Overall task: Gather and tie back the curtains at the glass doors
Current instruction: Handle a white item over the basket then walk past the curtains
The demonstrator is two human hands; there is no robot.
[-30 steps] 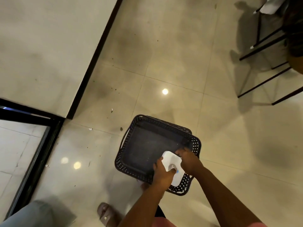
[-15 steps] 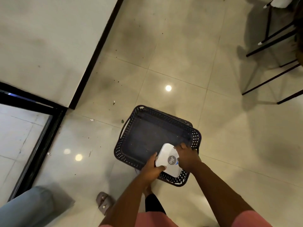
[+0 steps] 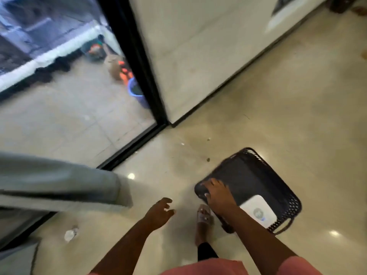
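Observation:
A grey-green curtain (image 3: 51, 185) hangs at the left, in front of the glass door (image 3: 69, 108) with its black frame (image 3: 139, 62). My left hand (image 3: 160, 212) hovers over the floor just right of the curtain's edge, fingers loosely spread and holding nothing. My right hand (image 3: 218, 195) grips the near left corner of a black perforated basket (image 3: 288, 199) on the floor, thumb outside the rim. A white flat device (image 3: 258, 212) lies in the basket beside my right wrist.
A pale wall with a dark skirting (image 3: 228, 80) runs back to the right of the door frame. My sandalled foot (image 3: 204, 217) stands next to the basket. A crumpled white scrap (image 3: 70, 234) lies on the tiles. A blue tub (image 3: 135, 90) stands outside the glass.
The view swung left toward the door and curtain. Both hands let go of the white device, now lying in the basket. My left hand moved left; my right hand took the basket's corner.

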